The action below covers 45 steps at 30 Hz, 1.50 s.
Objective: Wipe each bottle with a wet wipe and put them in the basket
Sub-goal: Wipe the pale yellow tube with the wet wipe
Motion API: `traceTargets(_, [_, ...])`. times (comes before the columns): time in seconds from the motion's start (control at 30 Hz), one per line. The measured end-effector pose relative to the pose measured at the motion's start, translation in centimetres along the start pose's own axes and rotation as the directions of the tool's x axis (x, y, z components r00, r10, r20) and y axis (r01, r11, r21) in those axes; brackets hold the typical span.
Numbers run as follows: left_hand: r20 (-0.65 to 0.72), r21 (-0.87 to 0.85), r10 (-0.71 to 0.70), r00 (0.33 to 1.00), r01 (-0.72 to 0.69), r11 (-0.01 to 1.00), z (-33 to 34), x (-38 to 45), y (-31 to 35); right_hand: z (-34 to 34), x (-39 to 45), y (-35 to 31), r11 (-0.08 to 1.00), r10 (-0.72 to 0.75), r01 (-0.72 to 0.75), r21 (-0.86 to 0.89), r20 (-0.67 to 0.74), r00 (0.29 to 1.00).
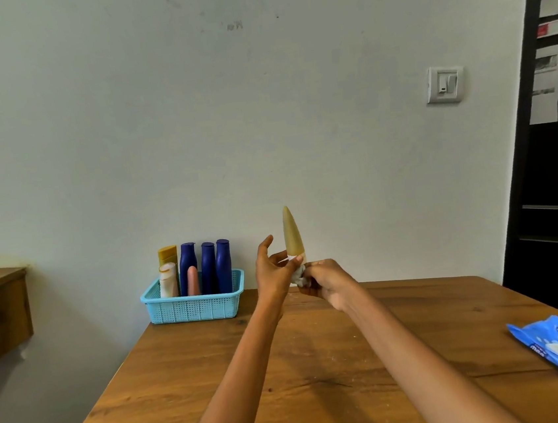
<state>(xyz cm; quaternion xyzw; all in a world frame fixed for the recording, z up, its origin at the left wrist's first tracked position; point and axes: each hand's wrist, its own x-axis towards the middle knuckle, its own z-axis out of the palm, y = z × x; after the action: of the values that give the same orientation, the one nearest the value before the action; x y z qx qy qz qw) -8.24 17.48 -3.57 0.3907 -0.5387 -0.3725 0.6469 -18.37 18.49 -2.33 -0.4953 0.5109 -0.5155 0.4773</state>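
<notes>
Tan tapered bottle (292, 232) stands upright above the counter's (287, 365) far edge; your left hand (273, 270) pinches its base, your right hand (326, 280) grips the crumpled wipe (299, 277).

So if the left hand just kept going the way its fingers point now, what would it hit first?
The left hand points up and slightly away, beside the yellow tube it holds at the base. That way looks free; only the wall lies beyond. The tube sits just right of that line, though depth is unclear.
</notes>
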Motion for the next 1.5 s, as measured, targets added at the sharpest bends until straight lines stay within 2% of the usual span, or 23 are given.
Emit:
traceTargets(0.13, [-0.050, 0.010, 0.017, 0.999, -0.016, 1.000, -0.1, 0.3, -0.5, 0.1, 0.1, 0.5, 1.000, 0.018, -0.018, -0.022, -0.026, 0.999])
traceTargets(0.3, [-0.064, -0.022, -0.006, 0.998, 0.005, 1.000, -0.6, 0.7, -0.7, -0.5, 0.7, 0.7, 0.994, -0.013, 0.037, 0.107, -0.216, 0.976])
traceTargets(0.43, [-0.042, -0.005, -0.009, 0.999, 0.008, 1.000, -0.4, 0.6, -1.1, 0.1, 0.3, 0.1, 0.946, 0.055, -0.011, 0.324, -0.127, 0.990])
traceTargets(0.57, [-0.057, -0.022, -0.009, 0.998, 0.007, 1.000, -0.8, 0.8, -1.1, 0.1, -0.2, 0.6, 0.936, 0.128, -0.101, 0.338, -0.059, 0.990])
traceTargets(0.67, [-0.046, -0.016, -0.010, 0.999, 0.009, 1.000, -0.8, 0.9, -1.0, -0.3, -0.1, 1.0, 0.946, 0.102, -0.049, 0.322, -0.149, 0.984])
traceTargets(0.73, [-0.019, -0.053, -0.031, 0.999, 0.030, 0.998, -0.9, 0.8, -0.8, -0.7, 0.1, 1.0, 0.920, 0.112, -0.037, 0.389, -0.171, 0.979])
traceTargets(0.8, [0.013, -0.090, -0.051, 0.999, 0.052, 0.995, -1.2, 0.8, -0.5, -1.0, -0.1, 0.9, 0.880, 0.141, -0.100, 0.465, -0.054, 0.989])
traceTargets(0.87, [0.032, -0.123, -0.066, 0.997, 0.069, 0.990, -1.8, 0.7, -0.3, -0.9, -0.1, 0.9, 0.883, 0.146, -0.163, 0.441, 0.072, 0.987])
traceTargets(1.07, [0.029, -0.144, -0.071, 0.997, 0.075, 0.987, -4.5, -0.1, -0.6, 1.1, -0.1, 1.5, 0.840, 0.108, -0.240, 0.486, 0.282, 0.953])
traceTargets(1.27, [0.030, -0.109, -0.063, 0.998, 0.066, 0.992, -6.5, -0.1, 0.1, 3.0, -0.3, 2.3, 0.810, 0.032, -0.274, 0.519, 0.427, 0.904])
traceTargets(1.5, [0.080, -0.107, -0.080, 0.994, 0.089, 0.990, -7.4, -0.5, 0.6, 4.1, -0.6, 2.7, 0.759, -0.054, -0.264, 0.596, 0.461, 0.886])
